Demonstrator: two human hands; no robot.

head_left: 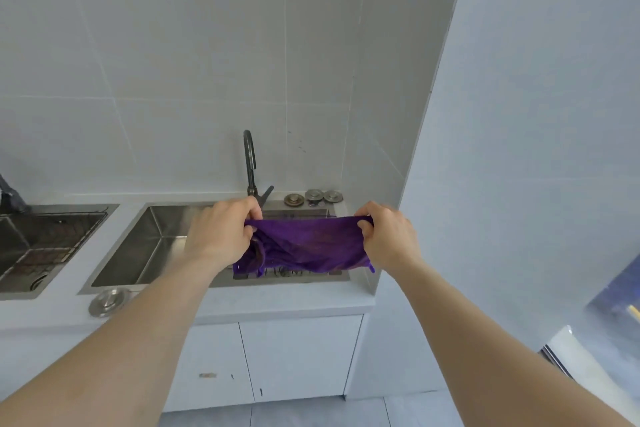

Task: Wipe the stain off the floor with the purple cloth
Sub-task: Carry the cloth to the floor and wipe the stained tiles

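I hold the purple cloth (304,246) stretched out over the right part of the steel sink (145,246). My left hand (221,232) pinches its upper left corner and my right hand (388,236) pinches its upper right corner. The cloth hangs down between them, wrinkled, with darker patches near its middle. A strip of pale tiled floor (311,414) shows at the bottom between my forearms; no stain is visible on it.
A dark curved faucet (250,163) stands behind the sink, with three metal drain plugs (313,197) to its right. A second sink (41,246) lies at the left, a round metal lid (105,302) on the counter. White cabinet doors (277,357) below; a wall corner at right.
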